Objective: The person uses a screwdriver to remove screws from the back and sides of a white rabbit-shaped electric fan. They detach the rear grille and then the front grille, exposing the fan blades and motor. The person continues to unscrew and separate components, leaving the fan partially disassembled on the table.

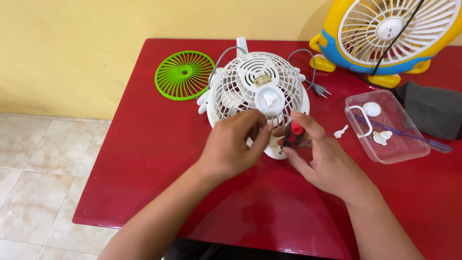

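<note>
White desk fan is lying grille-up on the red table, roughly centre frame, its lower edge hidden behind both hands. Grey cord is looping off its top, ending in a plug at the fan's 3 o'clock.

Left hand is sitting at the fan's 6 o'clock, fingers curled and bunched, tips touching the grille edge near the round white hub (whether they're pinching anything small there, cannot tell, the knuckles are blocking it).

Right hand is sitting just beside the left, at its 3 o'clock. Thumb and fingers are closing around a screwdriver with a red and black handle, held near upright, tip pointing down toward the fan's lower rim. Tip itself is hidden between the two hands.

Around it:
- green round grille lying flat at the fan's 9 o'clock, apart from it
- clear plastic box at the 3 o'clock side of the right hand, holding small white parts and a purple toothbrush sticking out over its rim
- small white piece lying loose on the table between box and hand
- yellow and blue fan standing at 1 o'clock, at the table's far corner
- dark grey cloth lying at the far right edge, just behind the box

Tiled floor is showing at 9 o'clock, yellow wall running behind the table
</note>
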